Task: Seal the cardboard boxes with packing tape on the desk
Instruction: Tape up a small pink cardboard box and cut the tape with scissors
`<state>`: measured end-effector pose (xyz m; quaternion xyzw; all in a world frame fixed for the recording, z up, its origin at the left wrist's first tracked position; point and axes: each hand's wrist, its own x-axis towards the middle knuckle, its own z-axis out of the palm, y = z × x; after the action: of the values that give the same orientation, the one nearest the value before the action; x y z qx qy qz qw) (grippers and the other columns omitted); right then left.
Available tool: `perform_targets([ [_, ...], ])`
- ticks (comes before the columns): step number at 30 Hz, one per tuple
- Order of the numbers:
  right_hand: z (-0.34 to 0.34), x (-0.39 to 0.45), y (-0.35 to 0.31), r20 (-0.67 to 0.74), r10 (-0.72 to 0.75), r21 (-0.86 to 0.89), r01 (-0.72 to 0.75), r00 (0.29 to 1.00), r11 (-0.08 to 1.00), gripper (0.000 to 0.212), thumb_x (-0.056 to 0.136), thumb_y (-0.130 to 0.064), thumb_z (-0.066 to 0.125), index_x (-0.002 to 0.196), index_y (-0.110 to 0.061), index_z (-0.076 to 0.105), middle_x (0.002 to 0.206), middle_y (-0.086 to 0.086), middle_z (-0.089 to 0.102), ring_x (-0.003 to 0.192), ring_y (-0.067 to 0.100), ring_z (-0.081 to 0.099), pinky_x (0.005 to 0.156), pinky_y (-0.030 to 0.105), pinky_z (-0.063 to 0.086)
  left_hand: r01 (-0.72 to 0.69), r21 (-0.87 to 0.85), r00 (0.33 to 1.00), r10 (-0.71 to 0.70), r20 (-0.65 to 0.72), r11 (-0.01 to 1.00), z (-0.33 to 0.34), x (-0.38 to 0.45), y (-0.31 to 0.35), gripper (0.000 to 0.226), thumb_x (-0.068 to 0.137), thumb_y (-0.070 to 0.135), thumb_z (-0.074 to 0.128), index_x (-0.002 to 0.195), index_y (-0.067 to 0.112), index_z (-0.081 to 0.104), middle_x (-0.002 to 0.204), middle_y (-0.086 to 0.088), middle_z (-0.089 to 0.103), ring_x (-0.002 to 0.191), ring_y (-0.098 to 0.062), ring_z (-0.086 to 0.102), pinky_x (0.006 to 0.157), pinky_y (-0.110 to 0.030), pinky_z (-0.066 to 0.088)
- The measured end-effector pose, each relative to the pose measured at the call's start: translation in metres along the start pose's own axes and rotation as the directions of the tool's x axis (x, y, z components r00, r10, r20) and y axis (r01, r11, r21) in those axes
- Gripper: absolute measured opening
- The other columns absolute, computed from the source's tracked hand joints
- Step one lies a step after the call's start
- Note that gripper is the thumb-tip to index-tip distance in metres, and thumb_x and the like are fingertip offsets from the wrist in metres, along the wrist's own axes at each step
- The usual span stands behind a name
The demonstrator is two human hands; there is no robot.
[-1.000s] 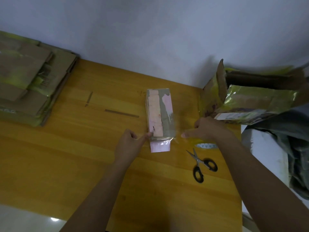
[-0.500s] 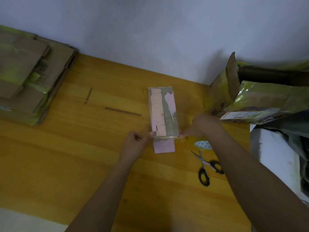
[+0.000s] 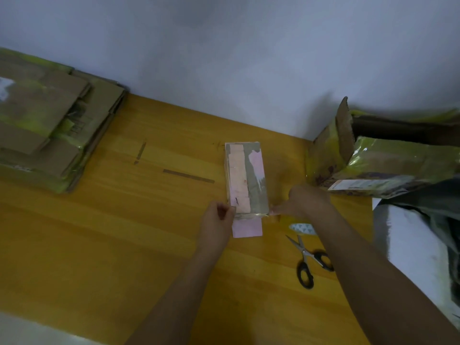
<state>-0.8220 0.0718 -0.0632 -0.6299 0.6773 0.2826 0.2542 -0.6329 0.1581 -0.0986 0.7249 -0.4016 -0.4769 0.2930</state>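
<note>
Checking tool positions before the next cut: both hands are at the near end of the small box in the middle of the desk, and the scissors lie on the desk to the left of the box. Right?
Not quite. The head view shows the scissors lying to the right of the small box, near the right forearm, not to its left. The rest stands: the left hand and right hand are both at the box's near end on the desk.

One head-worn wide-angle view, looking forward and steeply down over the wooden desk [image 3: 104, 245] from the person's side, close enough that both forearms rise from the bottom edge. The far wall [image 3: 249, 58] fills the top; the frame sits tilted.
</note>
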Motion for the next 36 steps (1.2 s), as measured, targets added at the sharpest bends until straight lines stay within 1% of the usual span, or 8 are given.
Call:
perform_targets([
  [3, -0.001, -0.002, -0.002, -0.012, -0.011, -0.005, 0.011, 1.0, 1.0, 0.063, 0.073, -0.076, 0.063, 0.098, -0.019, 0.059, 0.105, 0.001, 0.063, 0.104, 0.022, 0.061, 0.079, 0.031, 0.048, 0.107, -0.077, 0.991, -0.1, 0.089, 0.991, 0.005, 0.003, -0.004, 0.016, 0.1, 0.03, 0.047, 0.104, 0.015, 0.05, 0.093, 0.006, 0.054, 0.077, -0.003, 0.052, 0.048, -0.009, 0.041],
  [9, -0.005, -0.002, -0.006, -0.007, -0.012, -0.042, 0.012, 1.0, 0.999, 0.064, 0.073, -0.075, 0.063, 0.106, -0.021, 0.06, 0.102, 0.0, 0.061, 0.106, 0.022, 0.06, 0.075, 0.029, 0.044, 0.148, -0.065, 0.968, -0.131, 0.213, 0.987, 0.011, 0.01, -0.006, 0.027, 0.104, 0.034, 0.034, 0.116, 0.014, 0.046, 0.097, 0.006, 0.053, 0.08, -0.002, 0.051, 0.051, -0.011, 0.041],
  [15, -0.009, -0.007, -0.007, -0.002, -0.029, -0.058, 0.029, 1.0, 0.998, 0.056, 0.075, -0.073, 0.064, 0.072, -0.02, 0.045, 0.077, -0.005, 0.047, 0.095, 0.023, 0.059, 0.073, 0.029, 0.041, 0.106, 0.083, 0.946, -0.126, 0.298, 0.991, 0.011, 0.02, -0.005, 0.04, 0.104, 0.039, 0.023, 0.119, 0.019, 0.054, 0.116, -0.005, 0.058, 0.1, -0.02, 0.055, 0.09, -0.037, 0.048],
  [20, -0.015, -0.02, -0.01, -0.01, -0.078, -0.003, 0.078, 0.997, 0.997, 0.071, 0.082, -0.072, 0.057, 0.123, -0.015, 0.058, 0.106, 0.005, 0.06, 0.112, 0.025, 0.058, 0.077, 0.03, 0.04, -0.071, 0.328, 0.957, -0.029, 0.288, 0.942, -0.002, 0.039, 0.007, 0.046, 0.106, 0.033, 0.021, 0.136, 0.011, 0.048, 0.136, -0.013, 0.05, 0.124, -0.031, 0.045, 0.105, -0.042, 0.037],
  [24, -0.025, -0.04, -0.016, 0.078, -0.144, 0.246, 0.121, 0.987, 0.962, 0.054, 0.099, -0.057, 0.04, 0.122, -0.012, 0.058, 0.122, 0.009, 0.059, 0.097, 0.022, 0.053, 0.077, 0.027, 0.036, -0.169, 0.346, 0.974, 0.102, 0.204, 0.923, -0.016, 0.079, 0.015, 0.044, 0.105, 0.039, 0.026, 0.135, 0.018, 0.051, 0.121, -0.012, 0.06, 0.101, -0.03, 0.059, 0.076, -0.036, 0.046],
  [27, -0.022, -0.048, -0.018, 0.155, -0.142, 0.46, 0.056, 0.978, 0.886, 0.07, 0.093, -0.065, 0.041, 0.132, -0.008, 0.052, 0.135, 0.014, 0.052, 0.117, 0.025, 0.054, 0.092, 0.031, 0.045, -0.263, 0.451, 0.963, 0.205, 0.174, 0.853, -0.023, 0.104, 0.025, 0.038, 0.104, 0.036, 0.033, 0.13, 0.02, 0.056, 0.115, -0.015, 0.057, 0.094, -0.034, 0.057, 0.071, -0.036, 0.042],
  [30, -0.007, -0.05, -0.02, 0.214, -0.154, 0.654, -0.024, 0.965, 0.756, 0.103, 0.081, -0.07, 0.058, 0.152, -0.004, 0.023, 0.159, 0.01, 0.026, 0.139, 0.029, 0.037, 0.103, 0.037, 0.041, -0.375, 0.513, 0.927, 0.316, 0.201, 0.772, -0.023, 0.118, 0.041, 0.034, 0.103, 0.022, 0.042, 0.134, 0.02, 0.054, 0.123, -0.01, 0.051, 0.105, -0.028, 0.053, 0.078, -0.033, 0.041],
  [36, 0.025, -0.062, -0.03, 0.269, -0.161, 0.906, -0.193, 0.949, 0.376, 0.087, 0.084, -0.047, 0.071, 0.151, -0.011, 0.029, 0.156, 0.003, 0.031, 0.139, 0.026, 0.035, 0.095, 0.034, 0.036, -0.665, 0.549, 0.746, 0.485, 0.457, 0.506, -0.017, 0.115, 0.064, 0.032, 0.097, 0.007, 0.046, 0.121, 0.015, 0.065, 0.126, -0.006, 0.056, 0.108, -0.029, 0.054, 0.073, -0.041, 0.046],
])
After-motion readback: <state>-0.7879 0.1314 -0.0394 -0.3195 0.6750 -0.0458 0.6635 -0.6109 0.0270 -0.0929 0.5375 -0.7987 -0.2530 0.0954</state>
